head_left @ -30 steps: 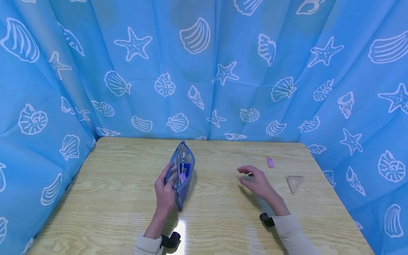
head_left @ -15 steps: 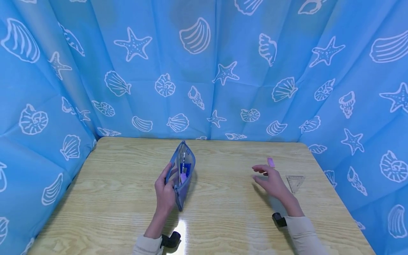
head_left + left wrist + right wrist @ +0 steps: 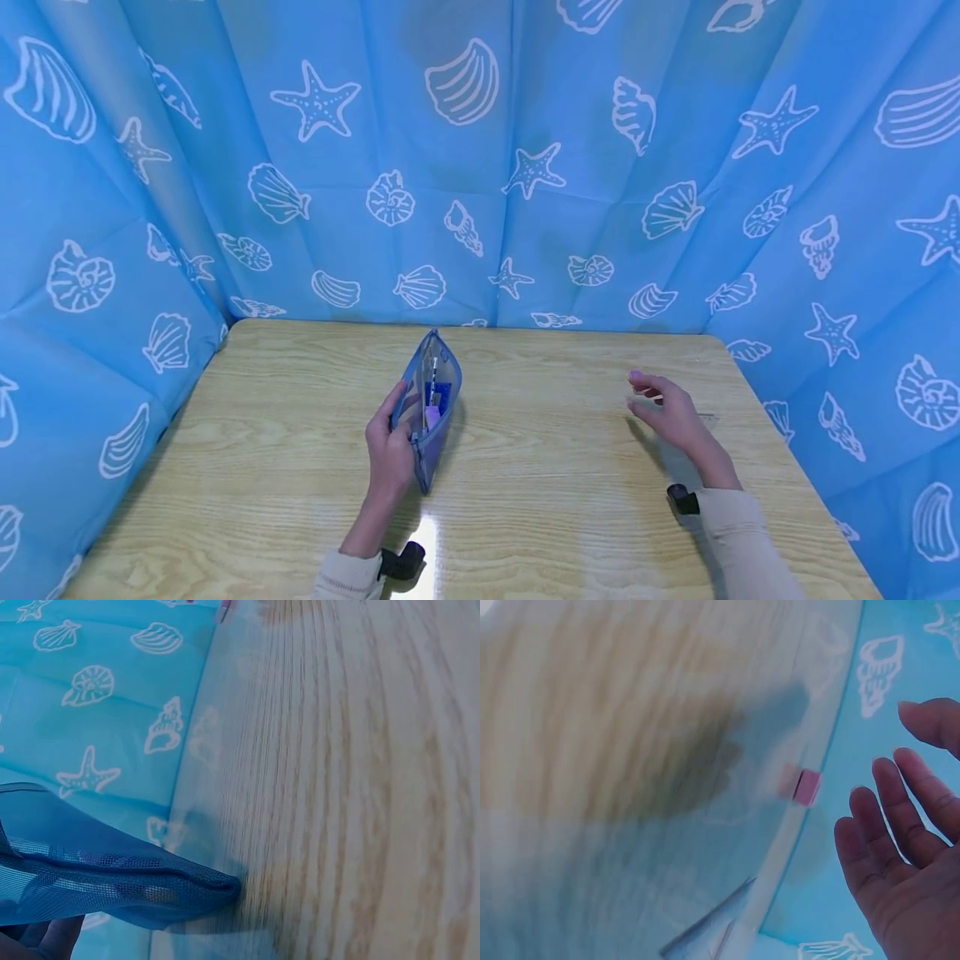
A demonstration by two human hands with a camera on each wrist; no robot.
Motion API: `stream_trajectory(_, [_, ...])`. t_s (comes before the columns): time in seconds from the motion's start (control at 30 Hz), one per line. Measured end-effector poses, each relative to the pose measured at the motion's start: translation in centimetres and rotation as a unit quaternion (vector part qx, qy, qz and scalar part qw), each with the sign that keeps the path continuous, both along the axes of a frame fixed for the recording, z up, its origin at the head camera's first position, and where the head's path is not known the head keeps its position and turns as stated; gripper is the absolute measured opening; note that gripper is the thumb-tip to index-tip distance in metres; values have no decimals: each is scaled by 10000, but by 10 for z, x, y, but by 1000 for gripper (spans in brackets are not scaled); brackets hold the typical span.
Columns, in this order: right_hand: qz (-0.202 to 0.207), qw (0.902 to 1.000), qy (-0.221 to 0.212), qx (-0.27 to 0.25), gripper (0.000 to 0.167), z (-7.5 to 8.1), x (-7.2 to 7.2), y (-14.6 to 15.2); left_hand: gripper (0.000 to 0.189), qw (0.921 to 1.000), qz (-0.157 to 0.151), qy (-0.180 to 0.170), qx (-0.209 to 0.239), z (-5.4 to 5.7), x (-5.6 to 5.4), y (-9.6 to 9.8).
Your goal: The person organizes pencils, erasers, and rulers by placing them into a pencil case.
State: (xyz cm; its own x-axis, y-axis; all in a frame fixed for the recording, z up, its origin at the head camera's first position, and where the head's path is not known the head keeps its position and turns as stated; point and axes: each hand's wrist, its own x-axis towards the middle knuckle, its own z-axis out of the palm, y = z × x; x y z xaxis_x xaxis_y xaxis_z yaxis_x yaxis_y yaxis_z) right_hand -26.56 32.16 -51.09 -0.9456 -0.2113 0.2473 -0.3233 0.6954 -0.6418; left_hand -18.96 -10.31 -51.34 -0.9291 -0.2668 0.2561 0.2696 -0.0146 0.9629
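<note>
A blue mesh zip pouch (image 3: 429, 462) stands mouth up near the middle of the table, gripped at its left side by my left hand (image 3: 388, 457). Inside it show a black-and-white pen or pencil (image 3: 433, 372), a blue item (image 3: 445, 390) and a purple block (image 3: 432, 417). My right hand (image 3: 675, 415) hovers over the table's right side, fingers loosely bent and holding nothing. Near its fingertips lies a pink eraser (image 3: 808, 787), almost wholly covered by the hand in the head view. A clear triangle ruler (image 3: 707, 421) lies partly hidden behind that hand.
The pale wood table (image 3: 540, 500) carries these things. A blue curtain (image 3: 465, 150) with white shells and starfish hangs along its back and sides. A black wrist camera (image 3: 403, 561) sits on the left wrist, another camera (image 3: 682, 500) on the right.
My right hand has moved rightward across the table, coming over the pink eraser and covering part of the triangle ruler. The left hand and pouch have stayed put.
</note>
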Motion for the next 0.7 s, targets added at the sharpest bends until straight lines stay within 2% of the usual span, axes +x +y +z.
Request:
stream_trajectory(0.2, [-7,9991,-310,301,48,2,-14,14,63,10000,-1,72,-32,-1,-1,0])
stream_trajectory(0.33, [-87,9960,-699,543,51,3,-25,20,63,10000,-8,30,-36,-1,-2,-2])
stream_trajectory(0.7, [-32,9876,-1207,1003,64,1,-47,34,64,9999,-39,-20,-93,-2,-2,-3])
